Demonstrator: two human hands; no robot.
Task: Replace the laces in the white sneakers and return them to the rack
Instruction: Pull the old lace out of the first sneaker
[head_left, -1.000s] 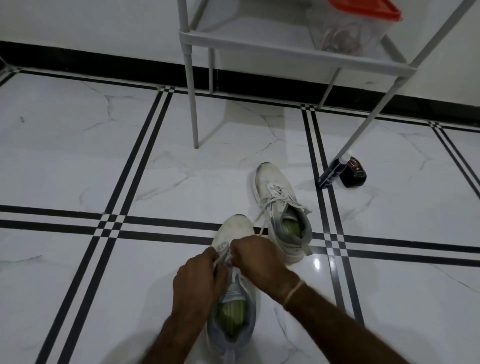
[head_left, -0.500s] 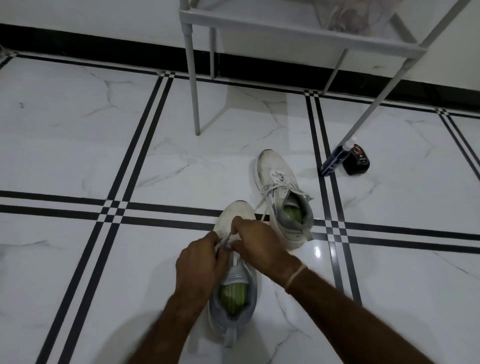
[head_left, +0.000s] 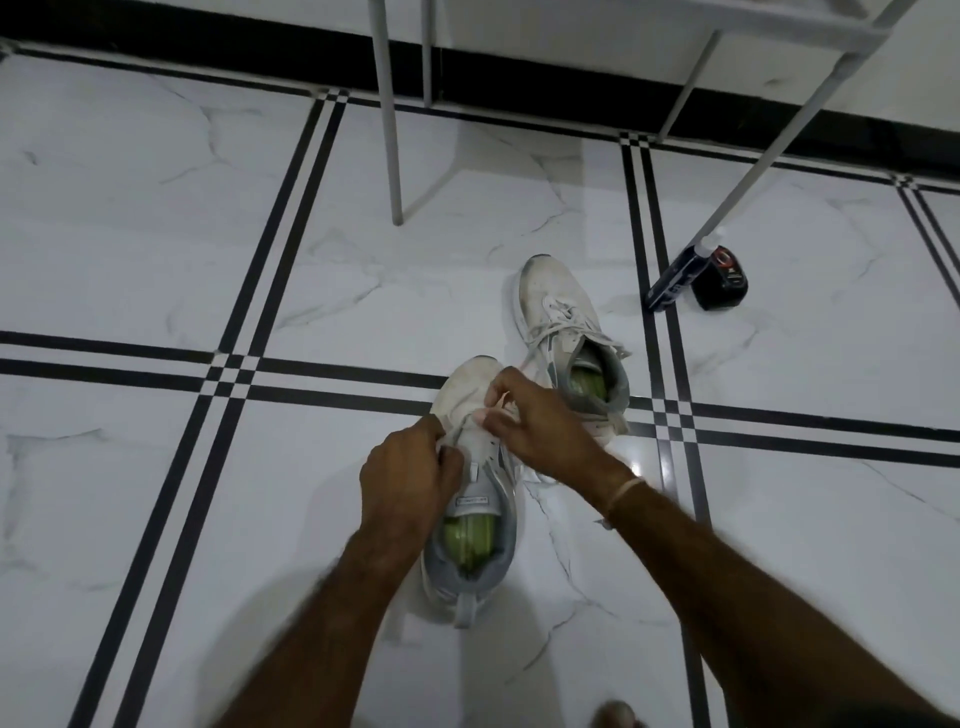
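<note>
Two bare arms are reaching down to a white and grey cloth sneaker (head_left: 470, 525) with a green inside. It is sitting on the white marble floor (head_left: 156, 519) with black stripes, close to the person, and its toe is pointing away.

The left hand (head_left: 410, 478) is curling its fingers at the left side of this shoe. Its grip is closing tight on a thin white lace (head_left: 503, 407). The right hand (head_left: 540, 426) is wearing a thin pale band (head_left: 626, 491) on its wrist. Its grip is pinching the same lace over the front of the shoe.

A second white sneaker (head_left: 563, 322) is lying just behind and to the right, almost touching the right hand. Its laces are hanging loose.

Farther right, a dark bottle with a white cap (head_left: 672, 280) is sitting right beside a small black tub (head_left: 724, 283). At the back, the thin legs of a grey metal rack (head_left: 387, 130) are standing on the floor near the wall.
</note>
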